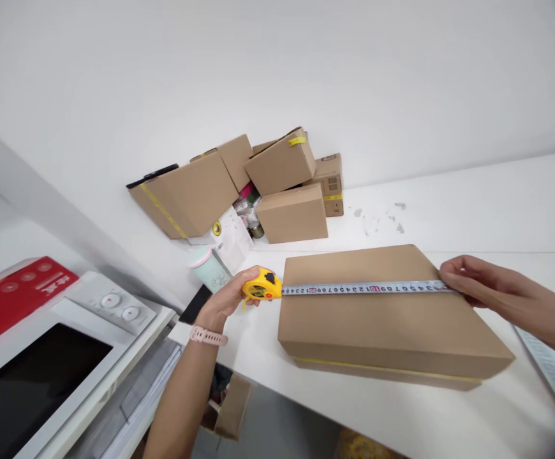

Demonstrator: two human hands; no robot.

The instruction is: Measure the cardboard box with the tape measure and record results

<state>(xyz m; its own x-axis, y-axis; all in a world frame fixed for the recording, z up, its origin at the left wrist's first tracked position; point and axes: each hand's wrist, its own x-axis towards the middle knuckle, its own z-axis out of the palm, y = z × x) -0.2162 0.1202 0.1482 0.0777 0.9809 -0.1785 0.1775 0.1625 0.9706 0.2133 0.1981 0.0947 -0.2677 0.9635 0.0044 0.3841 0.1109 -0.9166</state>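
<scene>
A closed cardboard box [368,325] lies on the white table, with yellow tape along its lower side. Across its top stretches the blade of a yellow tape measure [264,285], numbers facing up. My left hand [232,296], with a pink band on the wrist, is wrapped round the tape measure's case just off the box's left edge. At the right edge of the box, my right hand [469,278] pinches the blade's free end between thumb and fingers. The tips of those fingers are partly hidden behind the hand.
Several cardboard boxes [291,213] are stacked against the wall, beside a mint-green tumbler [209,268]. On the left stands a white microwave [43,376] with a red box [23,296] on it. A printed sheet [545,370] lies at the right; an opened carton [233,405] is below the table.
</scene>
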